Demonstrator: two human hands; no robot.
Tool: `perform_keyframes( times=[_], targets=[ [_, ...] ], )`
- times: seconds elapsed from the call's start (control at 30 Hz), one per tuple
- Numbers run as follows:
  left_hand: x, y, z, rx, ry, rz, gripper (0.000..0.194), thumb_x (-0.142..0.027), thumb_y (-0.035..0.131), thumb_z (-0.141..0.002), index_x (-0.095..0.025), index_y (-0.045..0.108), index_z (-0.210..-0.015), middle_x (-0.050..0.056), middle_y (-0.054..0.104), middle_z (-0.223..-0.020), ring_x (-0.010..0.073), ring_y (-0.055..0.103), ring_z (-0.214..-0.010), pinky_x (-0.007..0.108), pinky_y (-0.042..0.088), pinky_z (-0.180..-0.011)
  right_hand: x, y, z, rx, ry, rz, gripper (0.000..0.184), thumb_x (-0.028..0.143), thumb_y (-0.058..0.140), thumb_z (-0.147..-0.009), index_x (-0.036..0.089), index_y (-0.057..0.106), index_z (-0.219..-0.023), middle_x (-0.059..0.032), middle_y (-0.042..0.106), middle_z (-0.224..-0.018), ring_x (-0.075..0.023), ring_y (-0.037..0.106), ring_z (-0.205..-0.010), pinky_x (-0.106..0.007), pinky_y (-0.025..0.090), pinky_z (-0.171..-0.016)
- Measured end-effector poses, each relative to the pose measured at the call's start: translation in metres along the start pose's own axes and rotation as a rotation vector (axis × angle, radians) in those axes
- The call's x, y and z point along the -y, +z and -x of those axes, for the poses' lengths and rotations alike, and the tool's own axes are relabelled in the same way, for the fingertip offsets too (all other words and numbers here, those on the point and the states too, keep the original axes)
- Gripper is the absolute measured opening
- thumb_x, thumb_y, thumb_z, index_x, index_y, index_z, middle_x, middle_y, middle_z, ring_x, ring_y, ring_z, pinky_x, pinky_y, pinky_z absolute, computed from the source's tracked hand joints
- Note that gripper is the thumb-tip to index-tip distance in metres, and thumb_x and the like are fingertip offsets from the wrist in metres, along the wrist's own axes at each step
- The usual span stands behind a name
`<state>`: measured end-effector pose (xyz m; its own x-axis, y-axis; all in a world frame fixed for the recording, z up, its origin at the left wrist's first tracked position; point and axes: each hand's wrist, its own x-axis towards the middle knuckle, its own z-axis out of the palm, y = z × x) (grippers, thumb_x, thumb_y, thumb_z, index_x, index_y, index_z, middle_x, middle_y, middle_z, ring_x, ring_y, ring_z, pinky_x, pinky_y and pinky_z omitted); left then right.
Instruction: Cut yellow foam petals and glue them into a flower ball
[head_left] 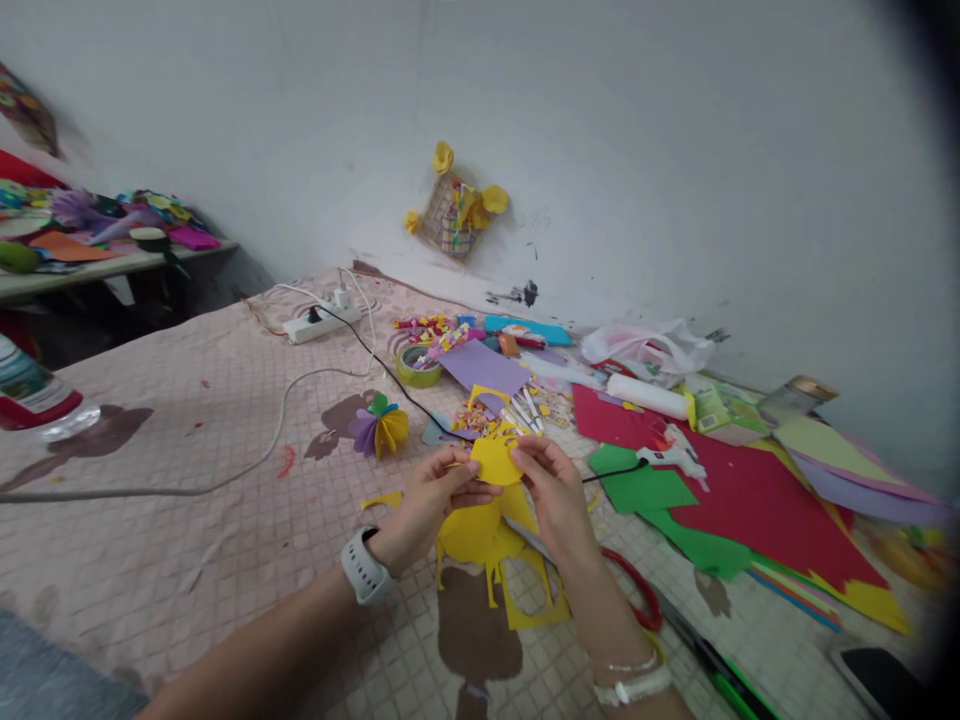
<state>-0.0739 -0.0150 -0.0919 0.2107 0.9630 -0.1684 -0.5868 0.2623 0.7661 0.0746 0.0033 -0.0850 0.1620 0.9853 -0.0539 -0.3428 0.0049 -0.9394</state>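
A round piece of yellow paper is held up between both hands over the table. My left hand pinches its left edge between thumb and fingers. On the opposite edge my right hand pinches it too. Beneath them lie more yellow paper pieces and a cut-out scrap with a round hole. Scissors with a red handle rest partly under my right forearm, a blade showing among the yellow pieces. A purple, yellow and green folded paper ball sits left of my hands.
A white power strip with cords stands at the back left, a bottle at far left. On the right are red paper, green paper, a white glue gun, a green-handled cutter and a phone.
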Motion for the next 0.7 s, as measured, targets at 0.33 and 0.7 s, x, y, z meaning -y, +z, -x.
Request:
perform_keyframes(
  times=[0.33, 0.7],
  targets=[
    [0.0019, -0.0005, -0.0006, 0.004, 0.033, 0.009, 0.028, -0.027, 0.076, -0.070, -0.016, 0.053, -0.080, 0.001, 0.070, -0.069, 0.0222, 0.073, -0.071, 0.027, 0.058, -0.068, -0.0035, 0.0018, 0.0030, 0.044, 0.021, 0.002, 0.021, 0.033, 0.082, -0.059, 0.019, 0.068, -0.066, 0.0033, 0.062, -0.063, -0.0119, 0.053, -0.061, -0.024, 0.043, -0.058],
    [-0.0012, 0.0004, 0.0008, 0.001, 0.043, 0.025, 0.028, -0.026, 0.075, -0.070, -0.016, 0.052, -0.080, 0.002, 0.070, -0.067, 0.0219, 0.073, -0.070, 0.027, 0.058, -0.066, -0.0063, 0.0027, 0.0027, 0.022, -0.007, 0.005, 0.021, 0.032, 0.081, -0.060, 0.019, 0.067, -0.068, 0.0039, 0.062, -0.064, -0.0113, 0.052, -0.059, -0.024, 0.042, -0.058]
  ],
)
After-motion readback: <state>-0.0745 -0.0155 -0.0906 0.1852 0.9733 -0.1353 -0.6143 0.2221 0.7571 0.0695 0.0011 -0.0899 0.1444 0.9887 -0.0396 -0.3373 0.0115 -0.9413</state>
